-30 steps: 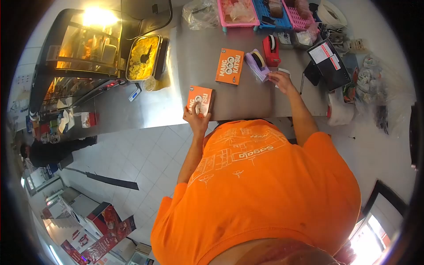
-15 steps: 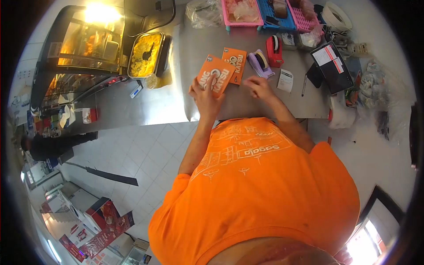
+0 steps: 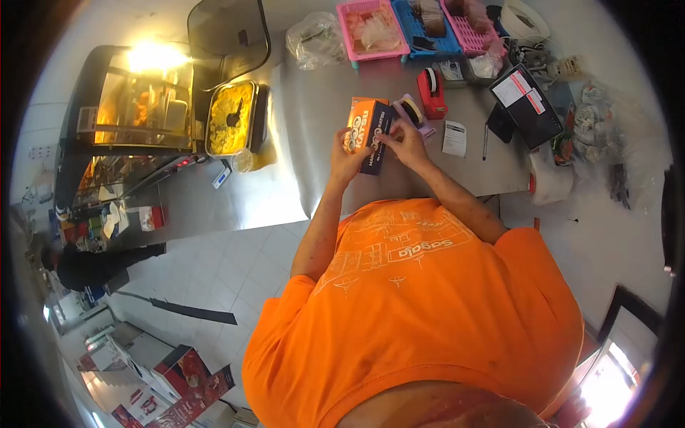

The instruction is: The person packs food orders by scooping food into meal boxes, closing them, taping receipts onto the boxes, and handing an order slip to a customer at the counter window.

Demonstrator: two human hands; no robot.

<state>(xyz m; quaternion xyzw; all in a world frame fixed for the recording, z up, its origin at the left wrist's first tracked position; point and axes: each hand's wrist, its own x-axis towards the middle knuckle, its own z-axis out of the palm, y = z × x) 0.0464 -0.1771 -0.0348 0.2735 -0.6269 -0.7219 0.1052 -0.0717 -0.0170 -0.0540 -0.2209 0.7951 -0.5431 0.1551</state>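
Observation:
In the head view, a food box (image 3: 369, 120) with an orange face and a dark blue side, printed "KATSU", is tilted up over the steel counter. My left hand (image 3: 347, 158) is closed around its left and lower part, thumb across the dark side. My right hand (image 3: 407, 145) closes on the box's right edge, with the thumb and finger pressed against the dark side. Whether any tape is between those fingers is too small to tell. Just beyond my right hand lies a lilac tape dispenser (image 3: 415, 114). Beside it stands a red tape dispenser (image 3: 431, 94).
A steel tray (image 3: 212, 143) of yellow food stands left, beside a lit glass display case (image 3: 143, 100). Pink (image 3: 371, 54) and blue baskets (image 3: 435, 50) line the back. A receipt (image 3: 454, 138) and black tablet (image 3: 528, 107) lie right. Another person (image 3: 93, 267) is at far left.
The held box has turned, so its dark blue side now shows. My right hand has moved left onto it. Two orange faces showed before; one shows now. The camera view has shifted slightly.

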